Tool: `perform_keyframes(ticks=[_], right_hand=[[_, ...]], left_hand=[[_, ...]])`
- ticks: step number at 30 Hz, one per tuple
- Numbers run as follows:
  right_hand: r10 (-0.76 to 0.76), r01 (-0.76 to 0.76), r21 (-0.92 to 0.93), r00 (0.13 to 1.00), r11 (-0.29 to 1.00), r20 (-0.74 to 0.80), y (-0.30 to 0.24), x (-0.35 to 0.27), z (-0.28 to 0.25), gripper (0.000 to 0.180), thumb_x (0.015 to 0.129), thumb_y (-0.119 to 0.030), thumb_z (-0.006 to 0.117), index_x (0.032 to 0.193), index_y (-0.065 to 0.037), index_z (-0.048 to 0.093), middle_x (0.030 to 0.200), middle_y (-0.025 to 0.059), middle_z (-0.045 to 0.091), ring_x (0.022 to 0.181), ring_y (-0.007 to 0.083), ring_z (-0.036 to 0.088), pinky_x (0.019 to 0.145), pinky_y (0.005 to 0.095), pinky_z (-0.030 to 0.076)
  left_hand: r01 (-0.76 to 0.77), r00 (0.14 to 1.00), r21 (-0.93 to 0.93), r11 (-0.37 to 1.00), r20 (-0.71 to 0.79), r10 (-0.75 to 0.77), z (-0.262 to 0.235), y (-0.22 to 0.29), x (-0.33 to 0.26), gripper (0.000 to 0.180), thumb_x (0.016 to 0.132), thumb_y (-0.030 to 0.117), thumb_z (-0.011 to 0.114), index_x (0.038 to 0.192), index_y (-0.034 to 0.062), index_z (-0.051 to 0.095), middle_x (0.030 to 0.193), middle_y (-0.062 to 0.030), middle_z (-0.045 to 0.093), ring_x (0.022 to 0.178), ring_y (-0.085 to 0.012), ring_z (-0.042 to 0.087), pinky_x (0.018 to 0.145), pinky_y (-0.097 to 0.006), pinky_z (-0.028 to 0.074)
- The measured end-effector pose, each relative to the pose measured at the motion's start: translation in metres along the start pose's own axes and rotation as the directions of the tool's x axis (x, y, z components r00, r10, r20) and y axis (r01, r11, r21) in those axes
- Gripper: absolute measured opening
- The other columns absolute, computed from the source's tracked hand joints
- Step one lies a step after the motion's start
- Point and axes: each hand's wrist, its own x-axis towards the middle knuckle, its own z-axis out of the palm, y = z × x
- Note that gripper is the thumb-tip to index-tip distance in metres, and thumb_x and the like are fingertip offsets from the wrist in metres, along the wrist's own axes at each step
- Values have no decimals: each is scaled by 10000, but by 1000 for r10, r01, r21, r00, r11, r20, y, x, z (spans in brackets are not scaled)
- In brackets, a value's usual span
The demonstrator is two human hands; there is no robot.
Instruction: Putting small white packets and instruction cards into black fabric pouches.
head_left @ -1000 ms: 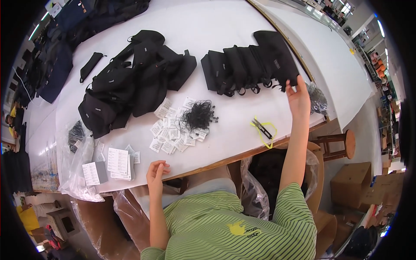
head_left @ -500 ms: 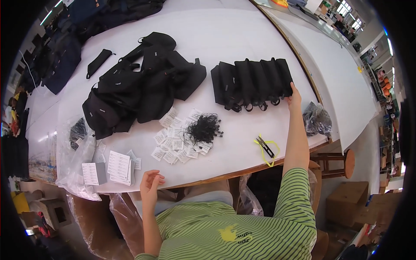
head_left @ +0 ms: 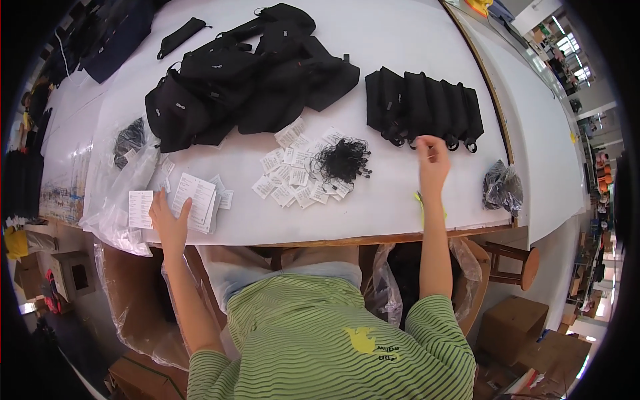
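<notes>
My left hand (head_left: 170, 220) lies flat at the table's near edge with its fingers spread, touching a stack of white printed cards (head_left: 197, 199). My right hand (head_left: 432, 161) is stretched forward, its curled fingertips at the lower edge of a row of black pouches (head_left: 420, 107) standing side by side. Whether it pinches a pouch loop is unclear. Between the hands lie several small white tags (head_left: 290, 177) and a tangle of black strings (head_left: 341, 160).
A pile of black bags (head_left: 240, 80) fills the table's back left. Clear plastic bags with dark items lie at the left (head_left: 127, 143) and right (head_left: 503, 187) ends. A yellow-handled tool (head_left: 420, 203) sits by my right wrist. A wooden stool (head_left: 517, 263) and cardboard boxes (head_left: 513, 327) stand at right.
My right hand has drawn back from the right end of the pouch row toward its middle. My left hand slid left along the table edge onto the white cards.
</notes>
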Motion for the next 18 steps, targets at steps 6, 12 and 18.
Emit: perform_keyframes(ticks=[6,12,18], right_hand=[[-305,345,-2,832,939,463,-95,-50,84,90,789,-101,696,877,-96,677,810,36,562,642,144,548,565,259,433],[-397,710,-154,545,688,738,-86,-39,145,29,708,-70,672,705,-69,642,828,80,567,806,255,565,678,384,487],[-382,664,-145,579,733,720,-108,-27,128,71,756,-133,690,749,-82,641,811,45,556,821,238,566,714,368,487]], left_hand=[[-65,998,30,997,-19,66,16,-7,-7,547,835,339,673,1293,67,549,1392,-133,417,1292,-340,334,1067,-492,254],[-65,991,-52,997,-124,58,14,9,-11,525,808,282,696,1274,84,557,1335,-118,470,1267,-323,359,1048,-483,280],[-72,975,-144,987,-220,39,3,18,-9,505,715,131,746,1156,57,513,1212,-103,514,1170,-323,418,1019,-446,298]])
